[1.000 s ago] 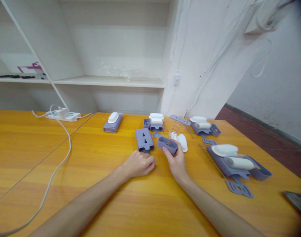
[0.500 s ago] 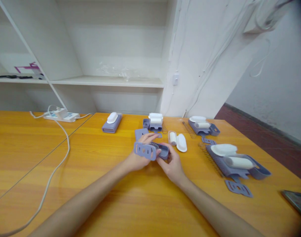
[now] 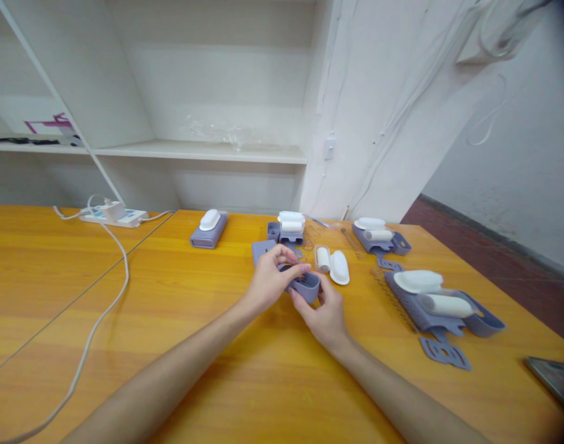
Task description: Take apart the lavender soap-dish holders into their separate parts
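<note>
A small grey-purple oval box [image 3: 311, 288] is held just above the table, its open top toward me. My right hand [image 3: 327, 311] wraps round its right side, thumb at the front. Over the left end of the box, my left hand [image 3: 270, 277] is closed, thumb and fingers bent together at the opening. Something dark shows inside the box under those fingertips, too small to make out. Behind my left hand lies a flat grey-purple piece [image 3: 260, 249]. Just beyond my right hand are a white roll [image 3: 323, 259] and a white oval lid [image 3: 339, 267].
Sets of grey-purple parts with white rolls and lids stand at the back [image 3: 291, 227], back right [image 3: 377, 234] and right [image 3: 430, 302]. Another purple case [image 3: 210, 232] sits back left. A power strip [image 3: 115, 214], its cable [image 3: 124, 271] and a phone-like dark object [image 3: 555, 376] also lie here.
The slotted purple plate seen at my left hand before no longer shows. My left hand has turned and moved its fingers onto the box opening; the box has tilted and shows more of its side.
</note>
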A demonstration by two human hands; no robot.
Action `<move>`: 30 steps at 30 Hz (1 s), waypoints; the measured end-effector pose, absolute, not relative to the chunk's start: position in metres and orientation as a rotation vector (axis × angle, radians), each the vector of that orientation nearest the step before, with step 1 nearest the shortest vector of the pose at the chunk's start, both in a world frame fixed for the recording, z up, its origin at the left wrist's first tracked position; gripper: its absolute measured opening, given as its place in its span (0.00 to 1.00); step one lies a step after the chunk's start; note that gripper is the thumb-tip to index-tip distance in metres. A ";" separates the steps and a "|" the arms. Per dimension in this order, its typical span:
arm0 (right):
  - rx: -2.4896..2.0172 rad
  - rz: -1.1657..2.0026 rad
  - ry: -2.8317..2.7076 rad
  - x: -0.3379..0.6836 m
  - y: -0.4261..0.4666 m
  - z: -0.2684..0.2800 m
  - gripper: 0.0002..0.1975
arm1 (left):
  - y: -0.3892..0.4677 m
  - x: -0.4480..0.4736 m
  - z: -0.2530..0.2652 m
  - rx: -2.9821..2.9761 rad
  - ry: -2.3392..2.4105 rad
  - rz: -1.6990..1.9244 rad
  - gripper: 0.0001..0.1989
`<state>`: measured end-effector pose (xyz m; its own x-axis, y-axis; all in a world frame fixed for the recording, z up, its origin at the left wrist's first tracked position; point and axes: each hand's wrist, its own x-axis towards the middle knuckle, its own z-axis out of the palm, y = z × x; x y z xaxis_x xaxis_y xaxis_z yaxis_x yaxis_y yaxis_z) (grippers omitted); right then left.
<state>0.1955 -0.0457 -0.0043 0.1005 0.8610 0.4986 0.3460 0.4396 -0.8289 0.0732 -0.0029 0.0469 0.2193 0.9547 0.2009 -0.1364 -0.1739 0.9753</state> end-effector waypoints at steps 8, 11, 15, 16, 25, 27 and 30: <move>-1.037 0.716 -1.461 0.196 -0.044 -0.007 0.19 | 0.011 0.053 0.052 1.288 0.649 0.867 0.23; -1.095 0.672 -1.435 0.194 -0.039 -0.001 0.15 | 0.012 0.058 0.054 1.278 0.779 1.049 0.20; -1.172 0.580 -1.456 0.193 -0.036 0.004 0.12 | 0.016 0.064 0.064 1.236 0.804 1.224 0.17; -1.182 0.563 -1.503 0.193 -0.038 0.004 0.12 | 0.021 0.061 0.070 1.209 0.797 1.304 0.17; -1.215 0.361 -1.635 0.191 -0.052 -0.006 0.22 | 0.056 -0.002 0.132 1.341 0.883 1.651 0.20; -1.312 0.329 -1.551 0.194 -0.046 -0.007 0.21 | 0.048 0.002 0.125 1.373 0.919 1.573 0.20; -1.413 0.227 -1.503 0.201 -0.037 -0.010 0.22 | 0.042 0.015 0.103 1.389 0.969 1.415 0.23</move>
